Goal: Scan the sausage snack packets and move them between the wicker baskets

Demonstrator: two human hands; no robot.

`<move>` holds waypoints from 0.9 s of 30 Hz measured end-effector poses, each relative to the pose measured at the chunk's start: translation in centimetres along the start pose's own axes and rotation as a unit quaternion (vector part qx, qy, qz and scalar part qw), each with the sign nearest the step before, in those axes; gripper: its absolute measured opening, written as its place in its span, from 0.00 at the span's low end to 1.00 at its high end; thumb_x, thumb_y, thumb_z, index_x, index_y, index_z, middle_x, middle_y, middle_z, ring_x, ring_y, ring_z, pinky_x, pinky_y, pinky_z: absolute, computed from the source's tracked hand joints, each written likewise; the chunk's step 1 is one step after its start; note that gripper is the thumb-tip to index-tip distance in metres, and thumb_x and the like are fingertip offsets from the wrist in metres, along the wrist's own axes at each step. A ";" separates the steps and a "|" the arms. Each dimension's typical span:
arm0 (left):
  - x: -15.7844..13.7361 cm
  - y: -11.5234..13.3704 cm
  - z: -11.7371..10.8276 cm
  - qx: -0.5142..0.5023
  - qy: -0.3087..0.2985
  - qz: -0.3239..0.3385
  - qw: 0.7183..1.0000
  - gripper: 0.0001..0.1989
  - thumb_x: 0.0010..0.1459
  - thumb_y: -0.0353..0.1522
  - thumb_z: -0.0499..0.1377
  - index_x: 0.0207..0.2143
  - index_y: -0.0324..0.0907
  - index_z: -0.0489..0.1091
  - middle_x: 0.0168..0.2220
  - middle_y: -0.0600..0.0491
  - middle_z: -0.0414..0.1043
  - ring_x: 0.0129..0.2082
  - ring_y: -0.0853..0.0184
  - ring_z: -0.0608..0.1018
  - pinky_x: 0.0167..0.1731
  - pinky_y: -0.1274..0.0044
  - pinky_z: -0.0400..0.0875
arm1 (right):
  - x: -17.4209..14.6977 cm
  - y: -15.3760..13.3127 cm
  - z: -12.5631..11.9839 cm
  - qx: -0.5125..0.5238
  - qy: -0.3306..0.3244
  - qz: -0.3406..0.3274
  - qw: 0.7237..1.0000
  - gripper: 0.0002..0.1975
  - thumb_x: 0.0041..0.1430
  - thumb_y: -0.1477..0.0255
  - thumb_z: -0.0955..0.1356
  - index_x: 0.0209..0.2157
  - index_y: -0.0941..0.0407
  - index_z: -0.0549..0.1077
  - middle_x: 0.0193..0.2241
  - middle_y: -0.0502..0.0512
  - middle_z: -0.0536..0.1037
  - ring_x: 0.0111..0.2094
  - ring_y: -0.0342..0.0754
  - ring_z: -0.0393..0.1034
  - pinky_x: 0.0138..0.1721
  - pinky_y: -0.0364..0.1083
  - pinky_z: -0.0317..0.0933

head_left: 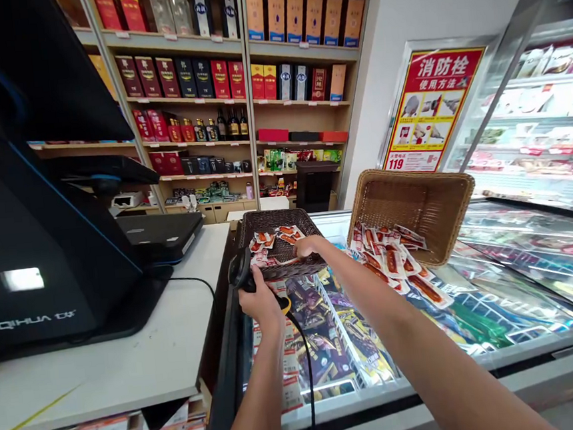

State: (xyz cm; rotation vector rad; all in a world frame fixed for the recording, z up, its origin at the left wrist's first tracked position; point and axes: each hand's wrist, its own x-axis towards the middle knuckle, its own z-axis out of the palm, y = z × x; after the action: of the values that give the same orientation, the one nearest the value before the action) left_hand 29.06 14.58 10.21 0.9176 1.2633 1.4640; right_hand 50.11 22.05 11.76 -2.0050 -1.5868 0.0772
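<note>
Barcode scanner (242, 272): black handheld unit, gripped at its handle by the left hand, held just in front of the dark basket's near wall, above the freezer lid.
Left hand (260, 302): fingers closed around the scanner handle; a black cable (306, 367) drops from below the hand toward the lower edge of the view.
Right hand (309, 245): reaches over the near rim of the dark basket, fingers curled down onto the packets inside; whether it grips one cannot be told.
Dark basket (291, 266): woven, rectangular, resting on the freezer lid; holds red-and-white snack packets (273, 237).
Tan basket (419, 207): woven, tipped on its side to the right of the dark basket, its opening facing the viewer; similar packets (393, 259) spill from it onto the glass.
Freezer lid (512, 269): glass, beneath both baskets; wrapped goods show through it.
Tabletop (104, 371): white, left of the dark basket; carries a black register terminal (34, 264).
Shelves (236, 92): behind the dark basket, stocked with boxes and bottles.
</note>
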 end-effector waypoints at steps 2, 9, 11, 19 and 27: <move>-0.5 0.3 0.2 0.001 -0.020 -0.001 1.000 0.22 0.59 0.53 0.59 0.36 0.43 0.69 0.18 0.58 0.68 0.18 0.63 0.75 0.23 0.72 0.72 | -0.5 0.9 -1.0 -0.002 -0.075 0.014 0.997 0.07 0.40 0.70 0.77 0.23 0.53 0.78 0.22 0.53 0.78 0.27 0.50 0.75 0.35 0.49 0.70; -2.0 0.4 0.9 -0.009 -0.066 0.024 0.997 0.19 0.58 0.49 0.63 0.37 0.42 0.71 0.17 0.59 0.67 0.17 0.65 0.73 0.22 0.74 0.69 | -4.3 1.6 -4.2 0.037 -0.014 0.073 0.997 0.07 0.52 0.66 0.75 0.30 0.54 0.78 0.26 0.50 0.79 0.33 0.51 0.74 0.36 0.45 0.66; -2.2 -0.3 1.1 -0.019 -0.125 0.012 0.992 0.20 0.56 0.50 0.63 0.35 0.42 0.69 0.16 0.59 0.66 0.16 0.67 0.71 0.19 0.75 0.67 | -6.5 1.9 -5.3 0.094 0.068 0.083 0.990 0.11 0.57 0.61 0.72 0.38 0.54 0.78 0.31 0.51 0.80 0.33 0.50 0.75 0.36 0.45 0.66; -5.3 -2.0 1.8 0.078 -0.349 0.045 0.933 0.25 0.50 0.55 0.66 0.28 0.43 0.66 0.15 0.57 0.67 0.13 0.69 0.69 0.15 0.78 0.62 | -18.0 6.6 -7.5 0.253 0.229 0.072 0.937 0.21 0.53 0.51 0.72 0.41 0.52 0.77 0.39 0.53 0.82 0.40 0.54 0.77 0.42 0.51 0.69; -6.6 -2.0 1.9 0.086 -0.420 0.053 0.902 0.26 0.50 0.55 0.67 0.27 0.42 0.66 0.15 0.58 0.66 0.13 0.71 0.66 0.16 0.78 0.61 | -19.9 8.8 -6.1 0.550 0.258 0.144 0.781 0.25 0.45 0.50 0.77 0.38 0.55 0.76 0.33 0.54 0.82 0.36 0.53 0.77 0.38 0.50 0.70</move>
State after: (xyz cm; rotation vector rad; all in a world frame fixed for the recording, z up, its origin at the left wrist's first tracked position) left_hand 32.97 8.74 8.88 1.5377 0.6923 0.8489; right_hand 54.38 0.46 6.75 -1.1239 -0.5731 0.4248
